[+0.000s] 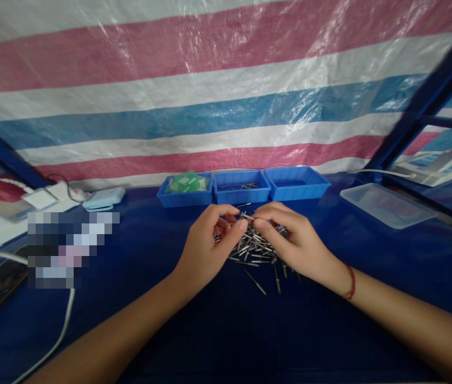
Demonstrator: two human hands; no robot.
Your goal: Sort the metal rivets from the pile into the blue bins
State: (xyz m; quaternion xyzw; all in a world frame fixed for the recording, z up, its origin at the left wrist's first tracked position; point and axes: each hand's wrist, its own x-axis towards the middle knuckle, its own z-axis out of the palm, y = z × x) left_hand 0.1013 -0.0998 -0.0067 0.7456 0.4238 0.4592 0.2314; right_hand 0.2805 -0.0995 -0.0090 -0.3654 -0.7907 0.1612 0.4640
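Note:
Over a loose heap of metal blind rivets (pixel 255 242) on the blue table, both hands meet at their fingertips. My right hand (pixel 300 234) pinches one slim blind rivet (pixel 248 217) between thumb and forefinger, its end pointing left. Close against that end is my left hand (pixel 207 240), thumb and forefinger drawn together and the other fingers curled; what lies inside them is hidden. A few single rivets lie apart in front of the heap, one of them slanted (pixel 255 281).
Behind the heap stand three blue bins: the left bin (pixel 183 201) holds green packets, the middle bin (pixel 242 198) some rivets, the right bin (pixel 300 191) nothing visible. A translucent lid (pixel 388 204) lies right. White cable (pixel 63 330) and a light-blue case (pixel 104 199) are left.

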